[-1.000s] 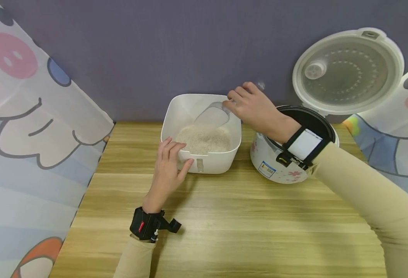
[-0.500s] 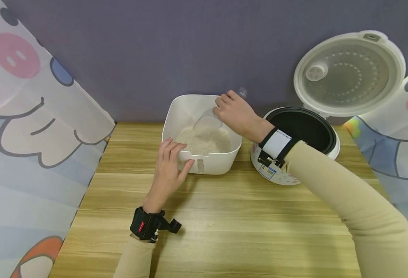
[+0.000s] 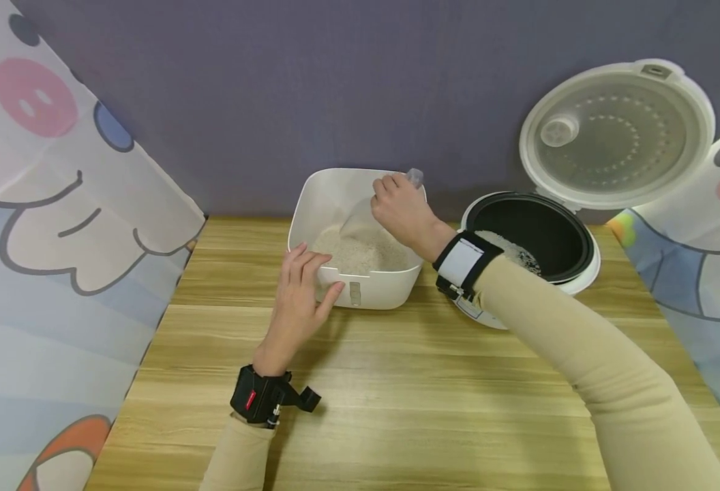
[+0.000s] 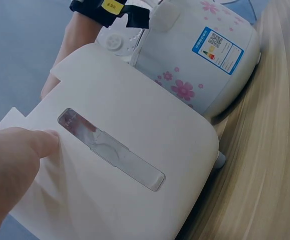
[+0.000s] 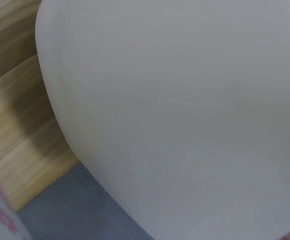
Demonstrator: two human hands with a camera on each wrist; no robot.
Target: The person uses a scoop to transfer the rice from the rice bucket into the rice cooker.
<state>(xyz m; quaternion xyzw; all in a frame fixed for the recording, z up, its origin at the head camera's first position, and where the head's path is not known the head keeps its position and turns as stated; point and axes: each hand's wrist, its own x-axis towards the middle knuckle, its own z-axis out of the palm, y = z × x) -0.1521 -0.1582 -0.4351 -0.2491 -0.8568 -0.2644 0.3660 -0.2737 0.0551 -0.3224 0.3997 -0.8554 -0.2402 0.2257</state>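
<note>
A white bin (image 3: 384,292) holds a bed of pale rice (image 3: 356,258). My left hand (image 3: 298,293) grips the bin's front rim, fingers over the edge and thumb on the outer wall; the left wrist view shows that thumb beside a clear window strip (image 4: 112,150). My right hand (image 3: 404,215) holds a clear scoop (image 3: 360,217) by its handle, whose end sticks out behind the fingers. The scoop's lower end meets the rice, and how deep it goes is hard to tell. In the right wrist view the bin's outer wall (image 5: 160,110) hides almost everything.
Right of the bin stands a flower-printed rice cooker (image 3: 586,278), its lid (image 3: 618,136) raised. Some rice (image 3: 516,252) lies in its black pot, partly behind my right forearm. A grey wall (image 3: 262,102) rises behind the wooden table (image 3: 384,395).
My right hand has moved left and down with the scoop, bringing it lower into the rice. The forearm has uncovered more of the cooker's pot. My left hand has stayed on the rim.
</note>
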